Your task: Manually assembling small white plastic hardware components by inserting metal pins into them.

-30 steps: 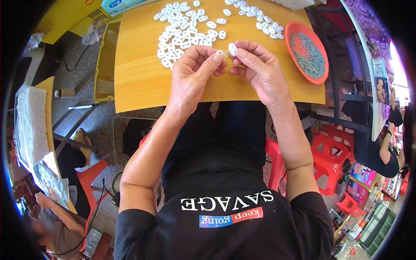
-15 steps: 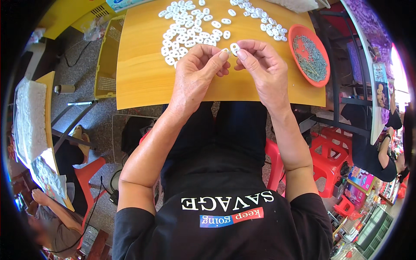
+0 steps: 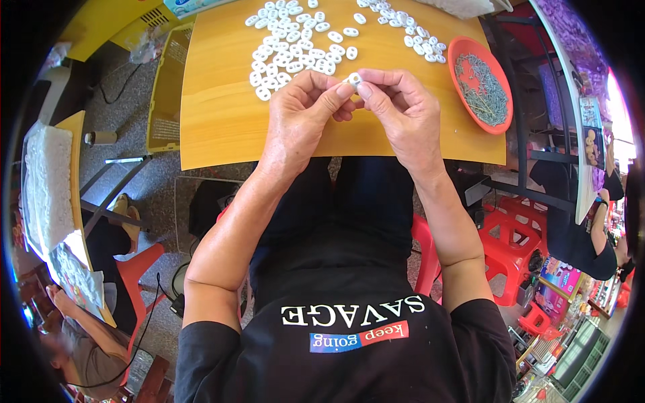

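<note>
Head view, looking down on a seated person at a table.

- Left hand (image 3: pixel 304 111): upper centre of the frame, fingers curled inward, thumb and forefinger pinched on the small white piece.
- Right hand (image 3: pixel 403 107): just right of the left hand, fingertips touching it; thumb and forefinger closed on the same white piece from the other side.
- White piece (image 3: pixel 354 80): small, oval, plastic-looking; held between the fingertips of both hands, above the table, upper centre. Fine detail too small to tell.
- Table (image 3: pixel 222 127): yellow-orange wooden top, filling the upper middle of the frame; both hands sit over its near edge.
- Pile of white pieces (image 3: pixel 295 37): many loose ovals of the same kind, spread on the table just above and left of the hands.
- Second scatter of white pieces (image 3: pixel 403 30): smaller group, top of the frame, right of the main pile and near the dish.
- Orange dish (image 3: pixel 462 50): oval, on the table's right end, upper right of the frame; holds a heap of thin grey metal pins (image 3: pixel 484 87).
- Red plastic stools (image 3: pixel 510 235): right of the frame, below the table's edge.
- Another person (image 3: pixel 74 336): lower left of the frame, seated beside a side table; well apart from the hands.
</note>
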Tool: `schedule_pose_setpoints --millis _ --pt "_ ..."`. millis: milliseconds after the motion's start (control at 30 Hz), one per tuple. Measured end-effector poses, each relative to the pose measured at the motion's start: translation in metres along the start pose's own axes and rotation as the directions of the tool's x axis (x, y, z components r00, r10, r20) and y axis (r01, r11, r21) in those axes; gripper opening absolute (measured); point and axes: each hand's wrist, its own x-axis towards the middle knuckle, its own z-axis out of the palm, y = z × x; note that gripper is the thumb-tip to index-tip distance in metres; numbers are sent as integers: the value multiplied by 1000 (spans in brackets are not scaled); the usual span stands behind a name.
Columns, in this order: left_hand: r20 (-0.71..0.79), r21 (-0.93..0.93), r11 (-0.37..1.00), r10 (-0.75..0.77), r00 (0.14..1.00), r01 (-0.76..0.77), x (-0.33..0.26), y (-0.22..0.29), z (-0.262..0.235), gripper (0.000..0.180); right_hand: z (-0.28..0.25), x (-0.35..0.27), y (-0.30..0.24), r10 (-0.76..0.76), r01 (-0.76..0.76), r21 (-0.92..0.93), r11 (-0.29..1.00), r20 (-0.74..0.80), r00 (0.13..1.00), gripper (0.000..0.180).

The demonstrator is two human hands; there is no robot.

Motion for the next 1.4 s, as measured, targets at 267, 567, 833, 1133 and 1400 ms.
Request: schedule_pose_setpoints --millis 267,567,833,1133,1400 --pt "-7 19 1000 0 1000 0 0 2 0 15 1 2 7 31 -32 117 993 17 999 16" --pt "81 101 981 155 985 -163 -8 2 10 28 -10 3 6 230 -270 518 812 140 963 34" --pt "316 163 956 185 930 -246 -8 6 1 33 2 -5 -4 231 -383 629 676 313 921 67" --pt "308 -9 967 244 920 -254 -5 -1 2 24 3 -6 -9 196 -376 637 673 337 921 78" --pt "159 126 973 172 972 -193 -6 27 -2 20 0 6 -14 230 -380 553 741 323 918 66"
